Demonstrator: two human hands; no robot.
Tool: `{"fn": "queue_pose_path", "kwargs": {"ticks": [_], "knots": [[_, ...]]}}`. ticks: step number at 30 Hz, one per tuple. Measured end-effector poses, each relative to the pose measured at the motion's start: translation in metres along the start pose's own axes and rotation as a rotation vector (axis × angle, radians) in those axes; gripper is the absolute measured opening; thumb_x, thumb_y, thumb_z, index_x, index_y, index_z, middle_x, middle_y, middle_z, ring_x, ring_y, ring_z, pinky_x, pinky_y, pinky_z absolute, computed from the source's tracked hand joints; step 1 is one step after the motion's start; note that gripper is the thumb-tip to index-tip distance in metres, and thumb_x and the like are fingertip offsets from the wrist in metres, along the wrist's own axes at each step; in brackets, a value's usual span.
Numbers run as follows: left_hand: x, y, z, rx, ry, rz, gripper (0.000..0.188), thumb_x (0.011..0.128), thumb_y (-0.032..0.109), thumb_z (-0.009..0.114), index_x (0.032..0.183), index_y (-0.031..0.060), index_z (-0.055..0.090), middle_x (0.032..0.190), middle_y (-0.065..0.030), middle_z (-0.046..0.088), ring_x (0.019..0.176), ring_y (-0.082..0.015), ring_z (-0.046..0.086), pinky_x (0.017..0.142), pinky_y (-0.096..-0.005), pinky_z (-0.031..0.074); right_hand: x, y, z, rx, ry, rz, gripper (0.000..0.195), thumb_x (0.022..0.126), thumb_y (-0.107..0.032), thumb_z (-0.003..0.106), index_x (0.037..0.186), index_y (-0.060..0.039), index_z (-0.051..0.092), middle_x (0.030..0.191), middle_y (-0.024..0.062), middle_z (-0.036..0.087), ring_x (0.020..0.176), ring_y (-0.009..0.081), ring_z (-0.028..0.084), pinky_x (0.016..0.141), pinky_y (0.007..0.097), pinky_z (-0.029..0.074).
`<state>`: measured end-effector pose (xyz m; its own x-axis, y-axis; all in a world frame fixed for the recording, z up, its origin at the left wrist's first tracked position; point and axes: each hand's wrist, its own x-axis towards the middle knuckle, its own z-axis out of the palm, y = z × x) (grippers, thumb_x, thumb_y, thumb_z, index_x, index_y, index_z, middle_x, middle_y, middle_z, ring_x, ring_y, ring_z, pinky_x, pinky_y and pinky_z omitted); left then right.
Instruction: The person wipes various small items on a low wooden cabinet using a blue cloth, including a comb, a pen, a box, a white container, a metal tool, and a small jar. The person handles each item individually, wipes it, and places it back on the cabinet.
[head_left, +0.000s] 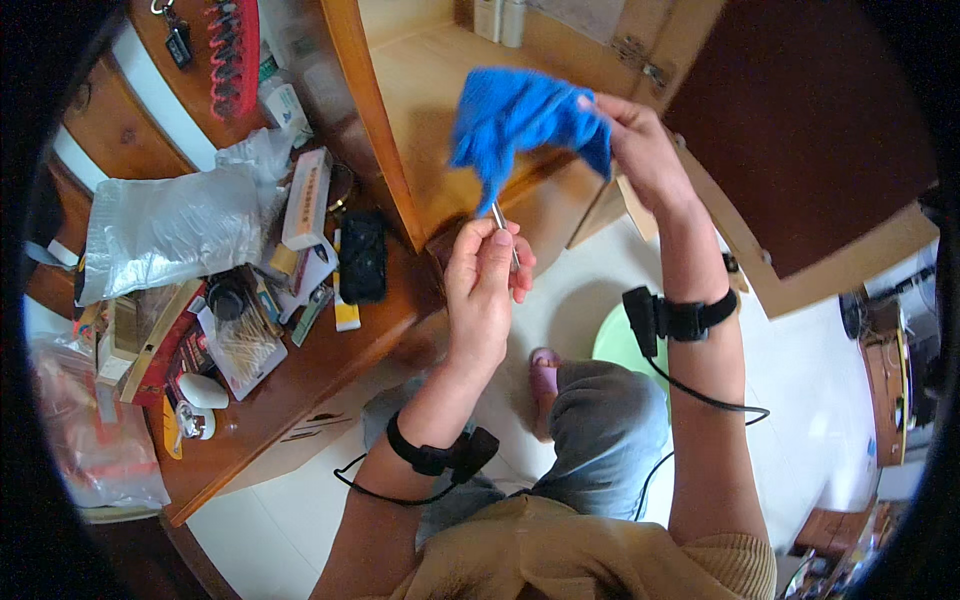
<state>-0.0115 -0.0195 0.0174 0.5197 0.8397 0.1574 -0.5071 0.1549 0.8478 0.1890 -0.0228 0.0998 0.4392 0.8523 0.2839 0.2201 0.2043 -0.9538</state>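
A blue cloth (525, 112) hangs from my right hand (645, 146), pinched between thumb and fingers at its right edge. My left hand (487, 266) is closed around a thin metal rod (499, 216), whose upper end meets the lower tip of the cloth; what the rod belongs to cannot be told. Both hands are in front of an open wooden cabinet, over its lower shelf edge. Behind the cloth lies the cabinet's light wooden shelf board (420, 67).
An open cabinet door (795, 135) stands at the right. On the wooden counter (300, 390) at the left lie a plastic-wrapped package (180, 229), a white box (307, 196), a black case (363, 256) and cotton swabs (247, 349). A green stool (619, 337) is below my right forearm.
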Motion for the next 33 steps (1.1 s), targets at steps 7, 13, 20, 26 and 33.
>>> {"fn": "queue_pose_path", "kwargs": {"ticks": [7, 13, 20, 26, 33], "knots": [[-0.026, -0.009, -0.005, 0.082, -0.038, 0.025, 0.02, 0.1, 0.022, 0.047, 0.09, 0.0054, 0.053, 0.071, -0.0048, 0.057, 0.054, -0.0091, 0.048, 0.048, -0.0224, 0.038, -0.12, 0.002, 0.001, 0.261, 0.208, 0.3, 0.03, 0.098, -0.036, 0.053, 0.092, -0.0073, 0.062, 0.078, 0.001, 0.063, 0.068, 0.0105, 0.057, 0.059, 0.027, 0.045], [-0.039, -0.002, -0.01, 0.056, -0.224, -0.573, 0.017, 0.095, 0.021, 0.053, 0.086, 0.0065, 0.055, 0.058, -0.0035, 0.052, 0.043, -0.01, 0.041, 0.04, -0.0233, 0.03, -0.136, 0.007, -0.015, 0.923, 0.258, 0.252, 0.039, 0.097, -0.04, 0.053, 0.104, -0.0034, 0.063, 0.1, 0.0097, 0.067, 0.093, 0.0239, 0.063, 0.087, 0.0417, 0.049], [-0.039, -0.008, -0.003, 0.368, -0.226, 0.135, 0.021, 0.102, 0.023, 0.046, 0.101, 0.0043, 0.054, 0.061, 0.0027, 0.043, 0.05, -0.0015, 0.033, 0.044, -0.0177, 0.023, -0.142, 0.07, -0.008, 1.418, -0.069, 0.195, 0.039, 0.098, -0.04, 0.048, 0.108, -0.004, 0.058, 0.114, 0.014, 0.062, 0.111, 0.031, 0.055, 0.102, 0.0496, 0.039], [-0.029, -0.016, 0.018, 0.25, -0.182, 0.127, 0.022, 0.103, 0.022, 0.045, 0.111, 0.0038, 0.052, 0.07, 0.0047, 0.039, 0.058, -0.0013, 0.032, 0.049, -0.0169, 0.025, -0.151, 0.058, 0.007, 1.229, 0.033, 0.227, 0.032, 0.098, -0.03, 0.05, 0.116, -0.0033, 0.056, 0.118, 0.0144, 0.06, 0.11, 0.0289, 0.057, 0.1, 0.0466, 0.044], [-0.013, -0.038, 0.031, 0.383, -0.209, 0.115, 0.02, 0.102, 0.014, 0.046, 0.11, -0.0001, 0.057, 0.07, 0.0035, 0.048, 0.055, -0.0014, 0.038, 0.047, -0.0182, 0.031, -0.143, 0.066, 0.02, 1.012, 0.023, 0.235, 0.026, 0.09, -0.007, 0.063, 0.116, -0.0042, 0.058, 0.101, 0.0072, 0.064, 0.086, 0.0152, 0.064, 0.074, 0.0298, 0.055]]}}
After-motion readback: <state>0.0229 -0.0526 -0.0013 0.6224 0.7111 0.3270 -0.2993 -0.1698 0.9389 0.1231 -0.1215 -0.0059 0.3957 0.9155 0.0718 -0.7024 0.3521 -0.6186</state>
